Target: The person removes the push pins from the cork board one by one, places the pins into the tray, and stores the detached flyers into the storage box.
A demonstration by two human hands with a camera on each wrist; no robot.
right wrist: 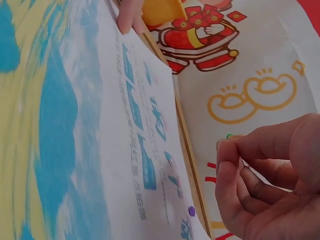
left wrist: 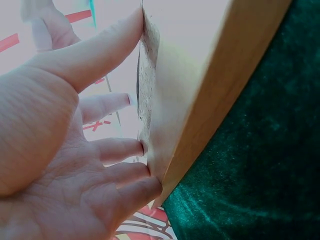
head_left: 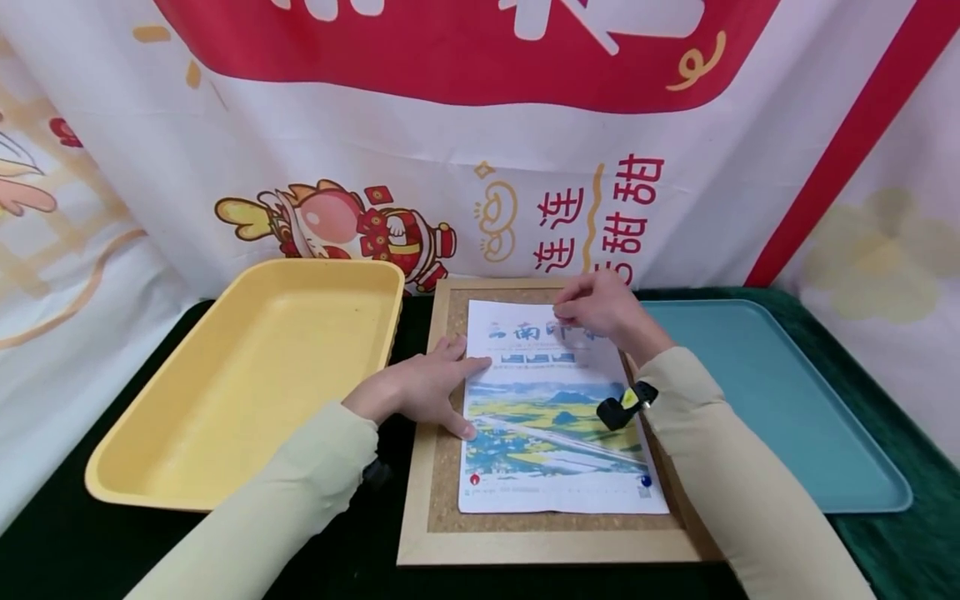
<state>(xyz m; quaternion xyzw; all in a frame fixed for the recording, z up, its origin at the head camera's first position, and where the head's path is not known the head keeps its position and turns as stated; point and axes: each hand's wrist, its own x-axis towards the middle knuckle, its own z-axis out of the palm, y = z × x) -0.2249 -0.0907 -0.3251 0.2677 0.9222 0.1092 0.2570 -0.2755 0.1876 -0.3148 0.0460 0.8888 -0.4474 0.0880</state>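
- Right hand (head_left: 600, 310) is pinching a green pushpin (right wrist: 229, 136) in curled fingers at the poster's (head_left: 551, 417) 12 o'clock edge.
- Left hand (head_left: 420, 390), fingers flat, is pressing the poster's 9 o'clock edge onto the corkboard (head_left: 450, 467).

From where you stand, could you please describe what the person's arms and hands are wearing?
Both arms are covered by long pale yellow-green sleeves, the left sleeve and the right sleeve, reaching to the wrists. The left hand and right hand are bare, with no gloves or rings visible. A small black wrist device with a yellow patch sits at the right wrist; a dark device shows at the left cuff.
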